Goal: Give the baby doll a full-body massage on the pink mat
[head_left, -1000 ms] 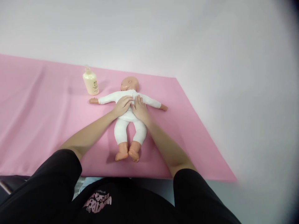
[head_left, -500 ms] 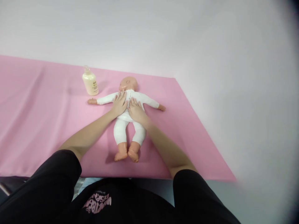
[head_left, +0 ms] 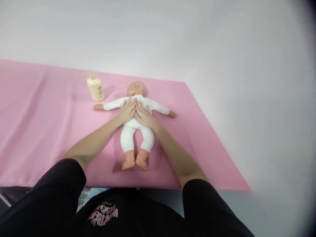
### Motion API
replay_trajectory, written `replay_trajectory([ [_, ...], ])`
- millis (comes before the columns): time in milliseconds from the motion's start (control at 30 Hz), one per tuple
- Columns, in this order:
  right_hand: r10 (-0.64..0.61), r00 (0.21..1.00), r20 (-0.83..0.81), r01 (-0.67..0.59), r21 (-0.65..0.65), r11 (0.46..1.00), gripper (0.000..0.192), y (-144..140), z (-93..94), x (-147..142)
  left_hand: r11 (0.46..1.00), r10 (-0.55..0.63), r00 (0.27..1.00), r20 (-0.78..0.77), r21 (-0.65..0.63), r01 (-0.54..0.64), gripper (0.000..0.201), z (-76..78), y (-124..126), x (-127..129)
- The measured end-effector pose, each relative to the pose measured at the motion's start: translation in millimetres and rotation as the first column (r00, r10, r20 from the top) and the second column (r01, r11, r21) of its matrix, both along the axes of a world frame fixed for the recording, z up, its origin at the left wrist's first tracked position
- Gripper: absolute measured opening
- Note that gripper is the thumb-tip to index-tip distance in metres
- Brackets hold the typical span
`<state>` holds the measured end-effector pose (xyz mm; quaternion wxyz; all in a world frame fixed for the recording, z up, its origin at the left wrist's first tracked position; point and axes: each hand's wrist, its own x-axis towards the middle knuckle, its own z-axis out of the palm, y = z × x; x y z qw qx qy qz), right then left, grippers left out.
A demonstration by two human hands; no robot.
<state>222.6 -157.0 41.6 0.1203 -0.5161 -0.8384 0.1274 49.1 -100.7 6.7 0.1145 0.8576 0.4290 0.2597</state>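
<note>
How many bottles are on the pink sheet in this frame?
1. A cream-coloured pump bottle stands upright on the pink sheet, left of the doll's head and apart from both hands. None seems hidden.

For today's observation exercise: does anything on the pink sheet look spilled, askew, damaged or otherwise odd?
Nothing stands out. The doll lies flat on the pink sheet, arms spread, with the left hand and right hand resting open on its chest. The lotion bottle stands upright beside it, with no spill visible.
</note>
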Motion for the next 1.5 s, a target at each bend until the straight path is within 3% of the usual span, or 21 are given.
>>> replay_trajectory([
  [167, -0.068, 0.993, -0.092, 0.069, 0.006, 0.998, 0.070, 22, -9.5, 18, 0.998, -0.056, 0.995, -0.079, -0.005, 0.055, 0.060, 11.4, -6, 0],
  [267, -0.146, 0.977, -0.156, 0.145, -0.014, 0.989, 0.067, 35, -19.5, 33, 0.999, -0.031, 0.996, -0.078, -0.024, 0.029, 0.061, 13.5, -6, 1],
  [400, -0.290, 0.935, -0.203, 0.295, -0.007, 0.956, 0.070, 47, -37.2, 53, 0.992, 0.118, 0.991, -0.054, -0.043, -0.121, 0.065, 12.4, -2, -2],
  [533, -0.400, 0.899, -0.176, 0.422, 0.113, 0.899, 0.066, 52, -50.3, 69, 0.956, 0.286, 0.955, -0.082, -0.049, -0.290, 0.065, 12.6, 3, -13],
  [667, -0.481, 0.866, -0.135, 0.500, 0.212, 0.840, 0.060, 51, -53.1, 81, 0.904, 0.422, 0.897, -0.129, -0.009, -0.427, 0.062, 14.2, 8, -29],
  [867, -0.571, 0.811, -0.125, 0.584, 0.218, 0.782, 0.055, 47, -49.0, 88, 0.841, 0.539, 0.812, -0.222, 0.087, -0.534, 0.056, 15.8, 12, -43],
  [967, -0.565, 0.811, -0.152, 0.584, 0.163, 0.795, 0.055, 49, -47.1, 81, 0.864, 0.499, 0.838, -0.220, 0.063, -0.499, 0.056, 14.7, 11, -37],
  [1167, -0.367, 0.901, -0.232, 0.369, -0.034, 0.929, 0.069, 51, -38.9, 47, 0.945, 0.302, 0.949, -0.092, -0.101, -0.311, 0.062, 10.3, 12, -14],
  [1267, -0.227, 0.943, -0.242, 0.226, -0.031, 0.974, 0.076, 43, -30.7, 33, 0.975, 0.166, 0.983, -0.077, -0.140, -0.175, 0.072, 11.5, 8, -5],
  [1400, -0.103, 0.976, -0.189, 0.104, -0.006, 0.995, 0.074, 25, -15.3, 19, 0.992, -0.011, 0.997, -0.079, -0.122, 0.001, 0.066, 14.2, -2, 4],
  [1500, -0.030, 0.991, -0.130, 0.030, -0.006, 1.000, 0.073, 10, -5.0, 8, 0.991, -0.030, 0.999, -0.023, -0.132, 0.027, 0.065, 14.6, -7, 6],
])
